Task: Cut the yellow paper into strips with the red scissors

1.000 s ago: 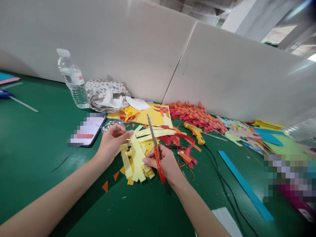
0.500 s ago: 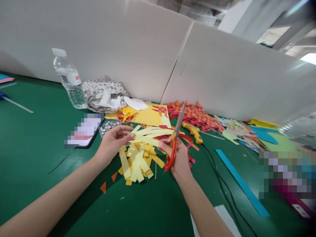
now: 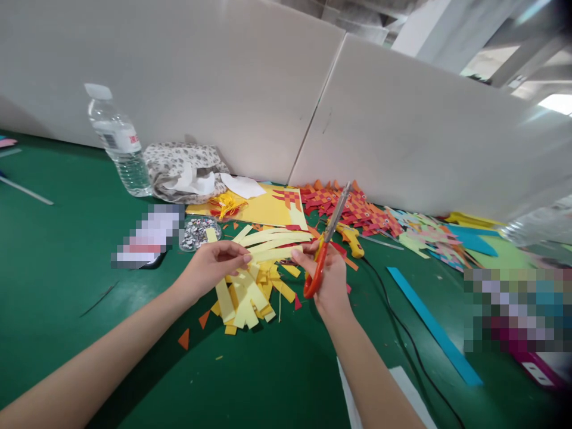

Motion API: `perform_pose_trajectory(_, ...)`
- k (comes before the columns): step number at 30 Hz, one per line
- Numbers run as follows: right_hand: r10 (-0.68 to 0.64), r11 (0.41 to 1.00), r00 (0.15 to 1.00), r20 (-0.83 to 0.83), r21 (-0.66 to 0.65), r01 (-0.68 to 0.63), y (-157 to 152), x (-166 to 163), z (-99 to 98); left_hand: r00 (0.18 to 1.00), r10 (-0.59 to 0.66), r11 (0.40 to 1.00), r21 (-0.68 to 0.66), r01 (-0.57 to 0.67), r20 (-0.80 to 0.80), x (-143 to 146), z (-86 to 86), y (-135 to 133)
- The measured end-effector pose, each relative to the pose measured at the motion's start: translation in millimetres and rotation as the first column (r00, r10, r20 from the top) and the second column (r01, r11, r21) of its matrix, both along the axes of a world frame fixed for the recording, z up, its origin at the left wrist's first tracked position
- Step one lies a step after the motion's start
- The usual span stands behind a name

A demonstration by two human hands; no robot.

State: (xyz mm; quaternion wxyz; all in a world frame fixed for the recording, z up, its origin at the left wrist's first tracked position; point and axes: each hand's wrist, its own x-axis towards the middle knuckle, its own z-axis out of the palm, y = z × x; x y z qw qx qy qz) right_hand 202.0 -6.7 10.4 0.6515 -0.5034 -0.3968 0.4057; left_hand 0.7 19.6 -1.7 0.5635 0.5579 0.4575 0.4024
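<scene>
My left hand (image 3: pixel 218 265) pinches a pale yellow paper strip (image 3: pixel 274 254) near its left end. The fingers of my right hand (image 3: pixel 333 274) are closed round a pair of scissors (image 3: pixel 338 211) with orange handles, blades pointing up and away. My right thumb also presses the strip's right end. Behind that strip lie more curved pale strips (image 3: pixel 270 236), with their right ends near the scissors. Below and between my hands is a heap of cut yellow paper strips (image 3: pixel 248 298), partly overlapped by my left fingers.
Left stand a water bottle (image 3: pixel 120 143), a phone (image 3: pixel 149 235) and a dish of small pieces (image 3: pixel 199 232). Behind are a patterned cloth bag (image 3: pixel 185 170), yellow sheet (image 3: pixel 261 205) and woven red-orange paper pieces (image 3: pixel 357 208). A yellow glue gun (image 3: pixel 351 240) trails its black cord rightward near a blue strip (image 3: pixel 433 325).
My left hand has shifted right along the strip, and the dish shows more fully. The scissors have tilted to the right with my right hand.
</scene>
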Motion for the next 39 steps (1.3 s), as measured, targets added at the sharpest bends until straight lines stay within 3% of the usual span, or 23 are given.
perform_pose_trajectory(15,-0.023,1.0,0.999,-0.043,0.02,0.024,1.2,2.5,-3.2,0.999,-0.013,0.998,-0.066,0.015,0.032,-1.2,1.6,-1.6)
perform_pose_trajectory(27,-0.047,0.997,0.997,-0.065,0.051,0.05,1.8,0.9,-3.1,0.995,-0.094,0.986,-0.139,0.096,0.02,-1.0,5.3,-1.7)
perform_pose_trajectory(32,-0.005,0.999,0.999,-0.04,0.048,0.007,2.8,5.4,-5.5,0.986,-0.169,0.971,-0.169,0.168,0.011,-2.9,7.8,-1.0)
perform_pose_trajectory(36,0.119,0.992,0.992,0.05,-0.049,-0.117,1.3,6.0,-2.8,0.956,-0.29,0.945,-0.17,0.28,-0.039,-5.1,10.9,-1.1)
perform_pose_trajectory(39,0.173,0.981,0.982,0.071,-0.102,-0.166,-1.1,2.2,-0.5,0.947,-0.308,0.944,-0.153,0.293,-0.089,-4.5,11.5,-2.2)
